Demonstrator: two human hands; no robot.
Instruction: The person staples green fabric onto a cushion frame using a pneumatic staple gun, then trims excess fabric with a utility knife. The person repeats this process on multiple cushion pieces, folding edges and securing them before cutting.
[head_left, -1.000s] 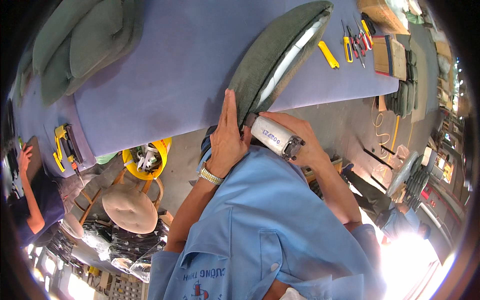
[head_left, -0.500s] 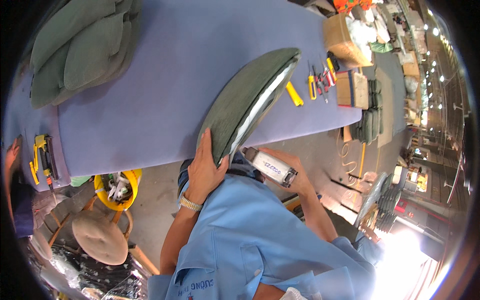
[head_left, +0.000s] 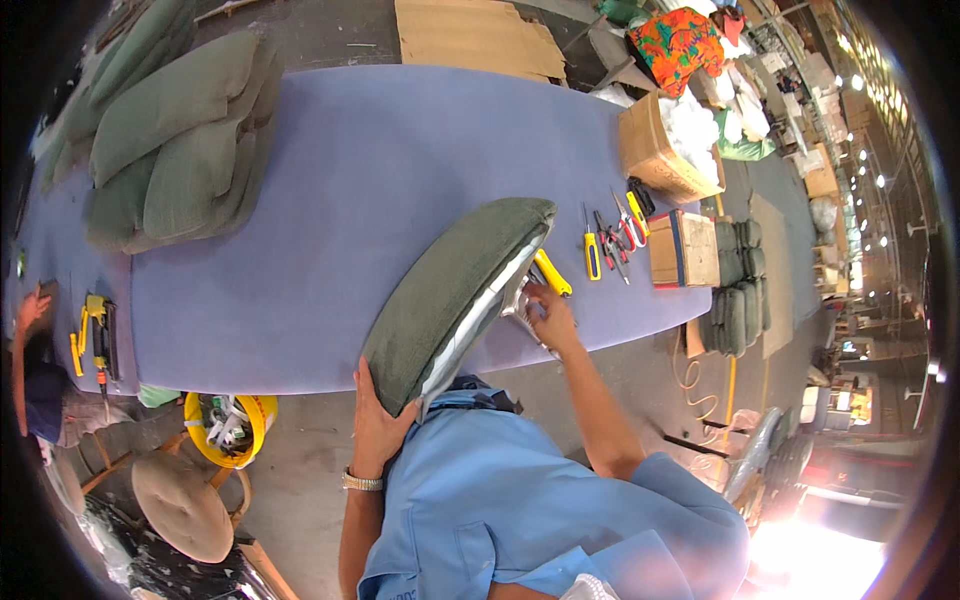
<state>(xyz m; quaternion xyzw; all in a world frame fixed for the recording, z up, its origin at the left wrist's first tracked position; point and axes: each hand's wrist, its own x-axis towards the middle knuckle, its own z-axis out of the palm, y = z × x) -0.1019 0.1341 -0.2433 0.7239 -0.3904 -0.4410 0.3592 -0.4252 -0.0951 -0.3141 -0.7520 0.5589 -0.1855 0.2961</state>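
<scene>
Left hand [head_left: 384,420] clasps cushion [head_left: 440,290]; right hand [head_left: 552,318] curled around silver tool [head_left: 517,307].

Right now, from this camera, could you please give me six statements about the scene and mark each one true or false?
1. The left hand holds the near end of a dark green cushion. True.
2. The right hand rests on the yellow bucket. False: the right hand is at a silver tool.
3. White shows along the cushion's open edge. True.
4. The wristwatch is on the right wrist. False: the wristwatch is on the left.
5. More green cushions are piled at the left. True.
6. The yellow bucket stands on the table. False: the bucket is off the table.
</scene>
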